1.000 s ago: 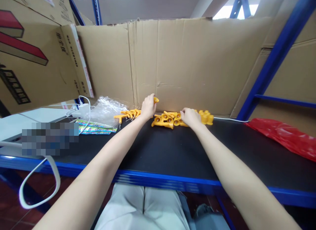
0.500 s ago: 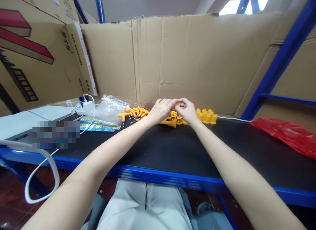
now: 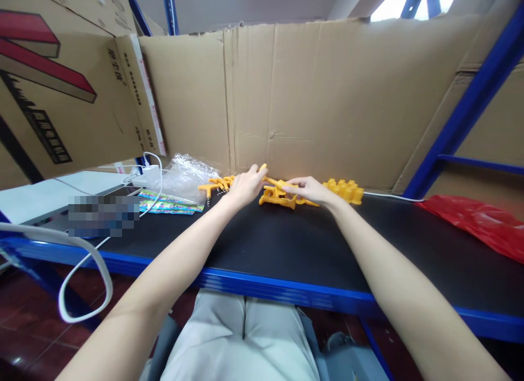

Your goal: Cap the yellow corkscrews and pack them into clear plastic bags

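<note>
In the head view, my left hand [image 3: 246, 185] is closed round the yellow handle [image 3: 264, 167] of a T-handled corkscrew; most of it is hidden by the fingers. My right hand [image 3: 310, 190] pinches a long yellow plastic part [image 3: 280, 183], whose tip points at my left hand. Whether the two pieces touch, I cannot tell. Below my hands lie several yellow plastic frames [image 3: 278, 202]. Left of them are T-handled corkscrews [image 3: 208, 188] with metal spirals. Several yellow cylindrical pieces [image 3: 346, 191] stand grouped beyond my right wrist.
Clear plastic bags [image 3: 184, 176] and colourful packets [image 3: 167, 203] lie at left, near a white cable and charger [image 3: 152, 173]. A red plastic bag [image 3: 475, 222] is at right. Cardboard [image 3: 347, 97] walls the back; a blue rail [image 3: 278, 285] edges the black tabletop [image 3: 270, 244].
My hands were close together over a small yellow piece. Now they are further apart, the left shifted leftward, and the long yellow part shows between them. The camera view has shifted slightly.
</note>
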Demonstrator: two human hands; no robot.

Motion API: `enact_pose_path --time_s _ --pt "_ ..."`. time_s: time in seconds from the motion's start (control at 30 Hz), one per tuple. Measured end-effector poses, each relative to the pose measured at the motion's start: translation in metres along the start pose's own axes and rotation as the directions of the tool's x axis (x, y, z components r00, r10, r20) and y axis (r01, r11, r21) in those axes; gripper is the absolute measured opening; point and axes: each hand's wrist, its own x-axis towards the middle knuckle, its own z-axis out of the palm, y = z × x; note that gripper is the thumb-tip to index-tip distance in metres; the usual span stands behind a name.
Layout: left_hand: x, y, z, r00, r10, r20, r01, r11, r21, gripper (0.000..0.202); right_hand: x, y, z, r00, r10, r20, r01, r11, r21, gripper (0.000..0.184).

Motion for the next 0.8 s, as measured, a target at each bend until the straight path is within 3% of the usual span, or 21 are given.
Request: enact_pose_path --time_s 0.13,0.27,0.37,0.47,0.53,0.6,0.7,0.8 --pt "-0.012 -0.002 0.008 0.995 0.078 0.066 -0.079 0.997 0.021 0.033 0.003 0.01 0.008 0.992 -0.055 0.114 0.085 0.954 -0.286 0.033" --pt "-0.014 -0.002 0.008 0.999 0.023 0.037 -0.022 0.999 -0.038 0.032 0.006 0.009 0.01 0.992 -0.123 -0.007 0.103 0.86 -0.5 0.027" --pt "-0.01 -0.005 0.014 1.0 -0.005 -0.023 0.002 0.987 -0.158 0.028 0.005 0.001 0.01 0.971 -0.225 -0.083 0.11 0.726 -0.679 0.024" --pt "-0.006 -0.011 0.023 0.998 -0.034 -0.051 0.015 0.942 -0.335 0.023 0.001 -0.007 0.012 0.937 -0.341 -0.074 0.14 0.559 -0.817 0.019" --pt "-0.004 -0.014 0.026 0.997 -0.081 0.004 0.074 0.879 -0.471 0.022 -0.001 -0.012 0.015 0.917 -0.395 -0.05 0.155 0.468 -0.87 0.016" --pt "-0.004 -0.013 0.025 0.985 -0.117 0.127 0.17 0.779 -0.604 0.023 -0.003 -0.016 0.017 0.897 -0.442 -0.032 0.162 0.393 -0.905 0.018" --pt "-0.005 -0.011 0.02 0.947 -0.055 0.317 0.282 0.615 -0.736 0.025 -0.004 -0.019 0.02 0.869 -0.494 -0.024 0.159 0.324 -0.932 0.023" --pt "-0.006 -0.012 0.019 0.945 -0.03 0.325 0.279 0.589 -0.758 0.028 -0.002 -0.016 0.019 0.877 -0.48 -0.021 0.155 0.324 -0.933 0.025"
